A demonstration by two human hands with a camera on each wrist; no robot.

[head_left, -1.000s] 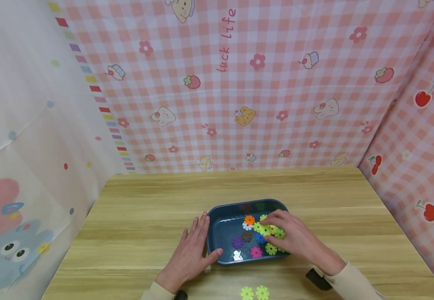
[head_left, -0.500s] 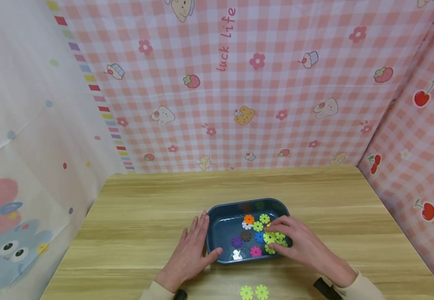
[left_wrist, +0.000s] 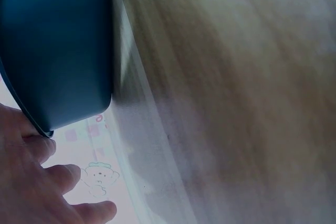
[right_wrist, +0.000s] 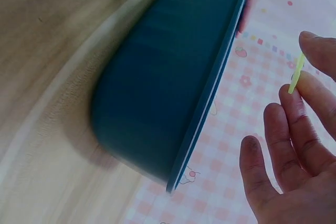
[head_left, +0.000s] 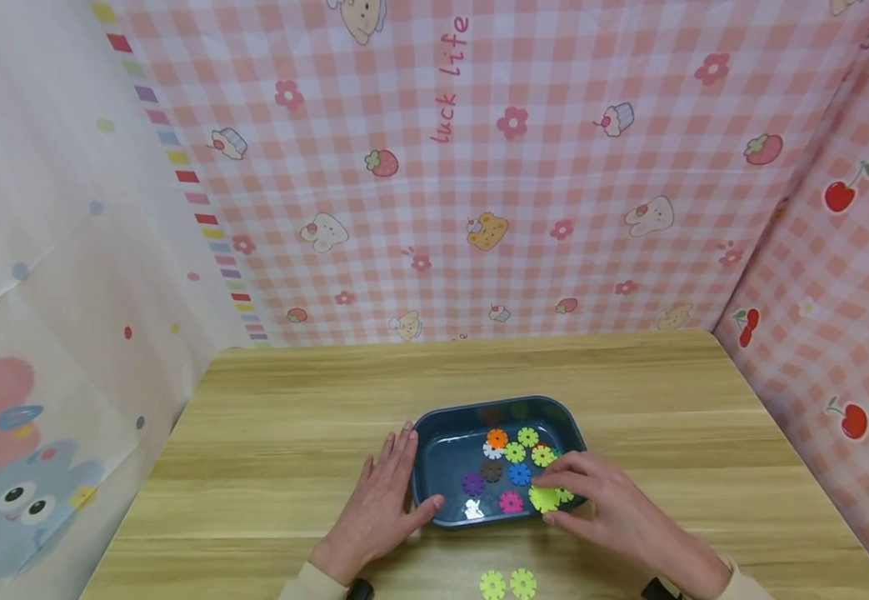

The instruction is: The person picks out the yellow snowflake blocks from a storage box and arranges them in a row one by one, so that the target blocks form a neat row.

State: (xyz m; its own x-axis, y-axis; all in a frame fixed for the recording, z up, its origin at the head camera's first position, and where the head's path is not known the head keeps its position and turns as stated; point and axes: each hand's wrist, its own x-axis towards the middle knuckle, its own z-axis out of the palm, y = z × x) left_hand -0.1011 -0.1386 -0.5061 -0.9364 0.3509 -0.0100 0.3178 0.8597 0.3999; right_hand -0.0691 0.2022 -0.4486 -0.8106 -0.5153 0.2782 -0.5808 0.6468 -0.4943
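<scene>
A dark blue tray (head_left: 440, 467) holds several notched plastic discs, among them an orange disc (head_left: 497, 437), a purple disc (head_left: 473, 483), a blue disc (head_left: 520, 474) and a pink disc (head_left: 511, 502). Over its right end, my right hand (head_left: 621, 510) pinches a yellow-green notched disc (head_left: 543, 500) between thumb and fingers. The right wrist view shows that disc (right_wrist: 296, 74) edge-on, above the tray's rim. My left hand (head_left: 376, 515) rests with straight fingers along the tray's left side, thumb at the near rim. Some discs at the right end are partly hidden by my right hand.
On the wooden table (head_left: 277, 442), in front of the tray, lie two more yellow-green discs, a left one (head_left: 491, 585) and a right one (head_left: 523, 583). A pink checked cloth (head_left: 434, 192) hangs behind the table, with cloths on both sides too.
My right hand has moved toward the near right corner of the tray with the yellow-green disc, uncovering discs at the back right. My left hand has stayed put.
</scene>
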